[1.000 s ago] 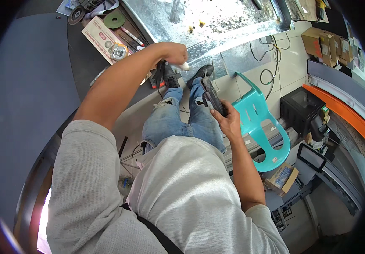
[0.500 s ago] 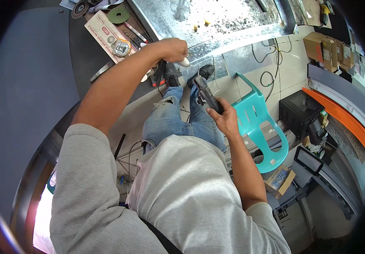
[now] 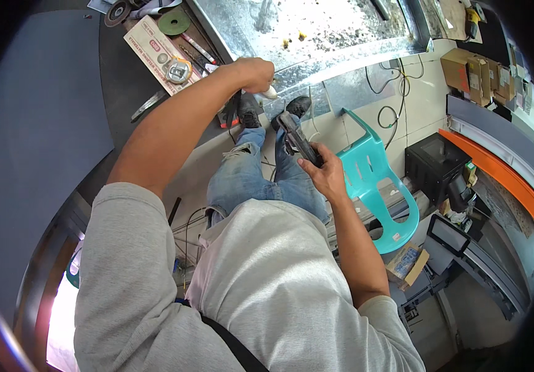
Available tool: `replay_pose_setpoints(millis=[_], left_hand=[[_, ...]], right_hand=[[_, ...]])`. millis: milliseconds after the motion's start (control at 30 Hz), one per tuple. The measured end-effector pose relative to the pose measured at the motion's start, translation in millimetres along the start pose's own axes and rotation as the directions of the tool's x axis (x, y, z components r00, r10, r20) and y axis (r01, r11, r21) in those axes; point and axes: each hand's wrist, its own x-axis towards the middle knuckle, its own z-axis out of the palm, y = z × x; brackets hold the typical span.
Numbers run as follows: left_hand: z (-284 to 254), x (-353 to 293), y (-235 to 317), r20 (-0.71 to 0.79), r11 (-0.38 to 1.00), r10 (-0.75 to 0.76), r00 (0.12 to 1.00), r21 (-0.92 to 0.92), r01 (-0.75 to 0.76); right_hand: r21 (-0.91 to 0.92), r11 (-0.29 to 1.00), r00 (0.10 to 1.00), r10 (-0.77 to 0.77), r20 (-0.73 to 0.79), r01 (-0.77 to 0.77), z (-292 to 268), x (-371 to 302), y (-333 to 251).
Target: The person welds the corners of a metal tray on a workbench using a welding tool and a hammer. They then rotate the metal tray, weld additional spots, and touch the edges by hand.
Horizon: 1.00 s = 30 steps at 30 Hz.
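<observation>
My left hand (image 3: 255, 74) is closed at the near edge of a metal-topped worktable (image 3: 291, 68). A white, rounded tip (image 3: 270, 92) sticks out below its fingers; most of that thing is hidden in the fist. Lower and to the right, my right hand (image 3: 329, 170) grips a long, dark, blocky tool (image 3: 301, 139) by its lower end, in front of my jeans. The tool's upper end points toward my shoes, and its exact kind is not clear. Left of my left hand, a tape measure (image 3: 178, 70) rests on a long cardboard box (image 3: 155, 49).
A green grinding disc (image 3: 174, 22), a marker (image 3: 197, 48) and a utility knife (image 3: 148, 105) lie on the dark bench at left. To my right stands a turquoise plastic chair (image 3: 372, 164), with a black machine (image 3: 438, 162) beyond it. Cables (image 3: 397, 111) trail over the tiled floor.
Almost nothing differs. The view has shifted slightly, and the dark tool in my right hand sits a touch farther left. My left hand keeps its closed grip.
</observation>
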Motion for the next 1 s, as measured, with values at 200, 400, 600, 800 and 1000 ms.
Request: replay_pose_setpoints(millis=[200, 400, 600, 800, 1000], left_hand=[[-1, -1, -2, 0.026, 1.0, -0.006, 1.0, 0.001, 0.006], [13, -8, -13, -0.122, 0.995, 0.085, 0.989, -0.049, -0.091], [27, -44, -8, -0.379, 0.957, 0.249, 0.891, -0.045, -0.286], [49, -69, -24, -0.436, 0.858, 0.511, 0.74, 0.303, -0.415], [47, -69, -23, -0.31, 0.82, 0.496, 0.811, 0.475, -0.321]], right_hand=[[-0.03, 0.997, 0.997, 0.074, 0.024, -0.074, -1, 3, -1], [-0.046, 0.995, 0.995, 0.089, 0.035, -0.087, -4, 1, -5], [-0.011, 0.998, 0.998, 0.065, 0.001, -0.065, -7, -2, -2], [-0.042, 0.994, 0.994, 0.106, 0.005, -0.105, -13, -3, -8], [-0.047, 0.999, 1.0, 0.023, -0.011, -0.024, -9, -2, -6]])
